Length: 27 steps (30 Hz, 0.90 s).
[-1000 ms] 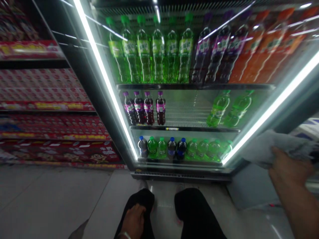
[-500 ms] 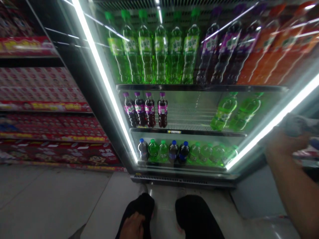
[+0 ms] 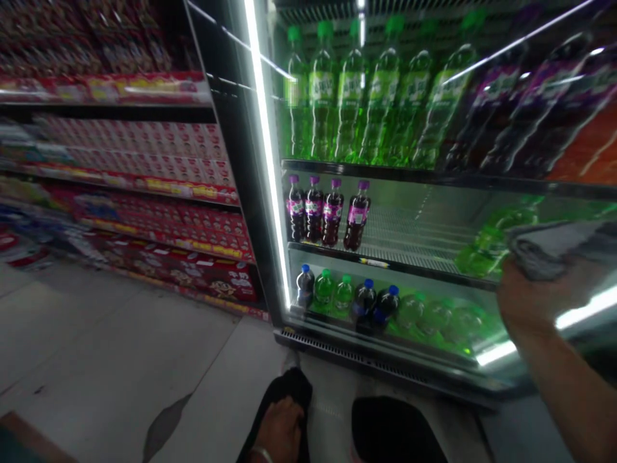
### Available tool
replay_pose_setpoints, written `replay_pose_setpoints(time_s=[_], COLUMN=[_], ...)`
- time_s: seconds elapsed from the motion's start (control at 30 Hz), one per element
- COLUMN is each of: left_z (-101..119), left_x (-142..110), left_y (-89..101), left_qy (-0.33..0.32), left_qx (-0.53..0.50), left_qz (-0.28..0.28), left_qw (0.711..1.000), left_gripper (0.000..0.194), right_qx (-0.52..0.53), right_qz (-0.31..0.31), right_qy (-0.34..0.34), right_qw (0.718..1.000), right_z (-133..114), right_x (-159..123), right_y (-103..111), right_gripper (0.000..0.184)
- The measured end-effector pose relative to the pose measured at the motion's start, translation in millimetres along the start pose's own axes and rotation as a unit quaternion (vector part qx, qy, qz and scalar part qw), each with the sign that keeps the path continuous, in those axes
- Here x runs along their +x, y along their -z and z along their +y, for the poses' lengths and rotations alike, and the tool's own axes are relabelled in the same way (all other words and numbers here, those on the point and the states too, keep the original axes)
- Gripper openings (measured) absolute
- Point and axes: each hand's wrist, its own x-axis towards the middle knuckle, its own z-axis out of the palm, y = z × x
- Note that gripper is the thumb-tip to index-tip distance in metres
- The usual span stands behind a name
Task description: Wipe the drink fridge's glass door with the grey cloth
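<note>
Right hand [image 3: 533,299] grips grey cloth [image 3: 554,247], long axis seemingly left-right, on cooler glass [image 3: 434,212].

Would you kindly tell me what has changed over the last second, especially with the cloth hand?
The right hand, gripping the grey cloth, went right and up along the fridge's glass door, then came back leftward. The view swung left, showing more of the snack shelves. The left hand stayed on the knee, and the purple bottles stood unmoved.
</note>
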Motion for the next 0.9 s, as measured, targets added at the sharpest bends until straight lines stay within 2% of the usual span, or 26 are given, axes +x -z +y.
replay_pose_setpoints(time_s=[0.13, 0.27, 0.37, 0.53, 0.67, 0.73, 0.9], left_z=[-4.5, -9.1, -12.2, -15.2, -17.6, -18.5, -16.6], left_x=[0.6, 2.6, 4.0, 5.6, 5.9, 6.7, 11.6], left_y=[-4.5, -10.1, -12.5, -13.4, -13.0, -10.4, -0.4], left_qy=[0.003, 0.002, -0.010, 0.000, 0.011, 0.011, 0.024], left_qx=[-0.020, -0.034, -0.046, -0.063, -0.059, -0.054, -0.040], left_qz=[-0.004, -0.008, -0.002, 0.003, -0.038, -0.053, -0.134], left_qw=[1.000, 0.999, 0.999, 0.998, 0.997, 0.997, 0.990], left_gripper=[0.042, 0.040, 0.039, 0.040, 0.041, 0.043, 0.051], right_qx=[0.051, 0.077, 0.065, 0.099, 0.151, 0.160, 0.186], right_qz=[-0.052, -0.126, -0.160, -0.134, -0.121, -0.144, -0.206], right_qy=[0.049, 0.084, 0.158, 0.302, 0.366, 0.386, 0.441], right_qw=[0.996, 0.985, 0.972, 0.939, 0.910, 0.897, 0.854], right_z=[-70.1, -119.8, -145.2, -187.2, -223.8, -240.4, -270.7], right_x=[-9.2, -21.8, -34.3, -59.0, -78.2, -87.8, -116.3], right_y=[6.6, 2.6, -8.1, -22.9, -27.9, -30.3, -40.2], right_gripper=[0.053, 0.046, 0.037, 0.026, 0.024, 0.025, 0.024])
